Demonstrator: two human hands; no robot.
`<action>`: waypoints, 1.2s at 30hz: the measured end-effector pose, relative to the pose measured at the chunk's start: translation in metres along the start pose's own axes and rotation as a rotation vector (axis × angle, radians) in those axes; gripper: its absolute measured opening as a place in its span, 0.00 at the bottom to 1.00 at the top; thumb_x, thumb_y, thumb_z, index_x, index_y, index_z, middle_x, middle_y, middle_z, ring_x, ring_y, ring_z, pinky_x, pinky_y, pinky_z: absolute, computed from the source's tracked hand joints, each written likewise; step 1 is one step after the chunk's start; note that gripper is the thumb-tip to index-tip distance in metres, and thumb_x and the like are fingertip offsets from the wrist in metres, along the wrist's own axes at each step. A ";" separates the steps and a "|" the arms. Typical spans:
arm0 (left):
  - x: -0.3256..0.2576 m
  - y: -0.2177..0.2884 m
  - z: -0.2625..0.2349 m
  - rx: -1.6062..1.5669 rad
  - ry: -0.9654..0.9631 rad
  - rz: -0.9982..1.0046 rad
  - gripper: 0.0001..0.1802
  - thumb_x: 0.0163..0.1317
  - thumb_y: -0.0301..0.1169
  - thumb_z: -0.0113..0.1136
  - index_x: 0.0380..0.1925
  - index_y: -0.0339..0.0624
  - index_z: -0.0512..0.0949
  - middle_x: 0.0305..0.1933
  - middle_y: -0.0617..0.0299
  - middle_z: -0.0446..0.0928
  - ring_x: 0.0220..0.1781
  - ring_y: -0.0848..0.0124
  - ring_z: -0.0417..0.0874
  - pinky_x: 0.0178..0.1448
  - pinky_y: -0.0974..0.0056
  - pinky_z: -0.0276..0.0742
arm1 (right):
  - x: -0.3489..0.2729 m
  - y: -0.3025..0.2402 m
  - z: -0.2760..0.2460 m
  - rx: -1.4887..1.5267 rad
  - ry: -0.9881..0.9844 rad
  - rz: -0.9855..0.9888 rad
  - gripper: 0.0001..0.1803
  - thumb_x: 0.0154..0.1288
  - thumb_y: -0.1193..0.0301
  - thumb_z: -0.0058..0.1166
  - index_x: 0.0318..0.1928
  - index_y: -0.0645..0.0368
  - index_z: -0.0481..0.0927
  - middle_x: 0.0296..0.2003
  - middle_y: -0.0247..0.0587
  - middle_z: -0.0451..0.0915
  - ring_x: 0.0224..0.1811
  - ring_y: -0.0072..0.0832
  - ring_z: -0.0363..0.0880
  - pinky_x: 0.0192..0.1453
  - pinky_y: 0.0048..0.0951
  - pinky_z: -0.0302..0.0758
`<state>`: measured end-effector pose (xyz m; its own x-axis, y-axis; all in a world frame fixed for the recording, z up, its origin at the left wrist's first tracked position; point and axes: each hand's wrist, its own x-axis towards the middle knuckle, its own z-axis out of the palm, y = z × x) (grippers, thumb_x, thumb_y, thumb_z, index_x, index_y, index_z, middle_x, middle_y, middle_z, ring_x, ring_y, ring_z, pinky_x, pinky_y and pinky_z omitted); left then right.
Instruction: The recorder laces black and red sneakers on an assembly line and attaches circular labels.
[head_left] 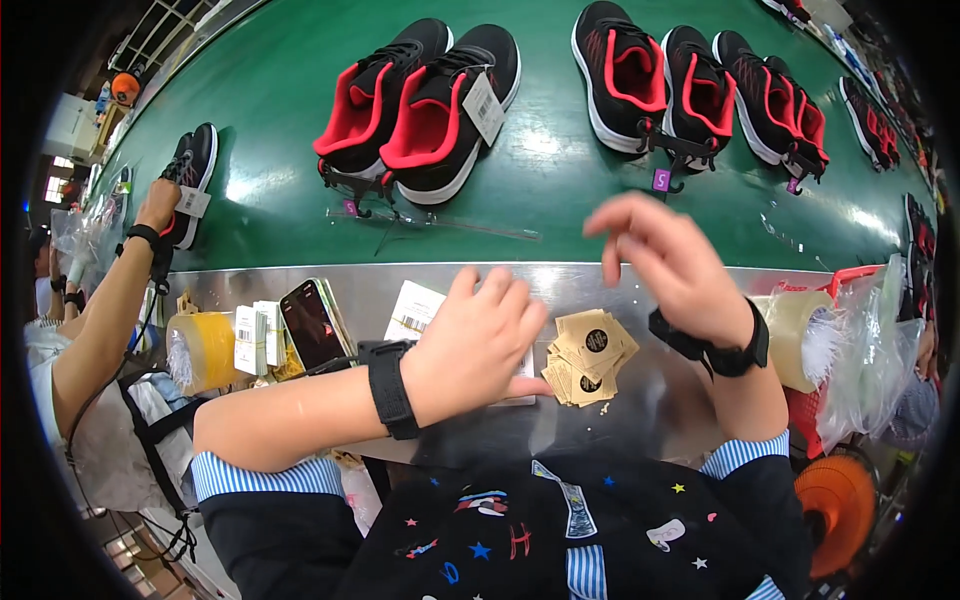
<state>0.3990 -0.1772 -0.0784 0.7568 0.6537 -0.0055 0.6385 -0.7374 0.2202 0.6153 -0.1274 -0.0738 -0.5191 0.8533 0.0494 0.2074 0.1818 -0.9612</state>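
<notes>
The green conveyor belt [290, 90] fills the upper half of the view and bends away toward the rim, so its far ends are lost in the dark fisheye border; the shoes at the far right [880, 125] are squeezed and only partly readable. Below it runs a steel ledge [660, 400], much of it covered by the person's forearms and dark star-patterned top. On the belt a pair of black trainers with red lining [425, 100] stands above the left hand, a paper tag hanging from one; a second pair [650, 80] and a third [775, 100] lie further right. At the left edge a co-worker's hand [158, 203] rests against a single black shoe [193, 165]; the co-worker's body is cut off by the frame. A roll of yellowish tape [205, 350] and a phone [312, 325] sit on the ledge left of the hands, another tape roll [795, 335] at the right, half behind the wrist. The left hand [478, 345] lies palm down, fingers loosely curled, over a white paper label [412, 310]; whether it grips anything underneath cannot be told. The right hand [665, 265] hovers raised above the ledge, fingers bent and parted, holding nothing visible. Between the two hands, on the steel, lies a small heap of tan paper tags [590, 355] with dark round marks, just beside the left fingertips.
</notes>
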 end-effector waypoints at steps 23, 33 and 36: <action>0.018 -0.015 0.007 -1.092 -0.207 -0.417 0.06 0.57 0.24 0.57 0.35 0.35 0.75 0.31 0.65 0.77 0.32 0.79 0.75 0.37 0.72 0.72 | -0.063 0.045 0.009 -0.520 -0.296 0.223 0.14 0.49 0.62 0.60 0.27 0.58 0.72 0.21 0.41 0.76 0.26 0.39 0.77 0.30 0.36 0.70; 0.042 -0.003 0.011 -1.651 -0.302 -0.478 0.07 0.57 0.24 0.59 0.36 0.35 0.75 0.36 0.62 0.77 0.36 0.77 0.78 0.42 0.71 0.75 | -0.067 0.039 -0.009 0.149 -0.117 0.330 0.12 0.63 0.68 0.49 0.39 0.64 0.77 0.22 0.37 0.76 0.24 0.17 0.70 0.29 0.25 0.67; 0.056 0.008 0.012 -1.656 -0.131 -0.513 0.09 0.57 0.24 0.59 0.38 0.35 0.73 0.36 0.62 0.77 0.36 0.77 0.78 0.41 0.71 0.75 | -0.069 0.033 0.006 0.473 0.161 0.259 0.12 0.65 0.70 0.46 0.42 0.67 0.75 0.28 0.34 0.78 0.28 0.17 0.71 0.33 0.24 0.70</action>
<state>0.4481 -0.1490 -0.0891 0.5990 0.6671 -0.4429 0.0538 0.5184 0.8535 0.6529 -0.1833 -0.1101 -0.3601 0.9113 -0.1995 -0.1020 -0.2510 -0.9626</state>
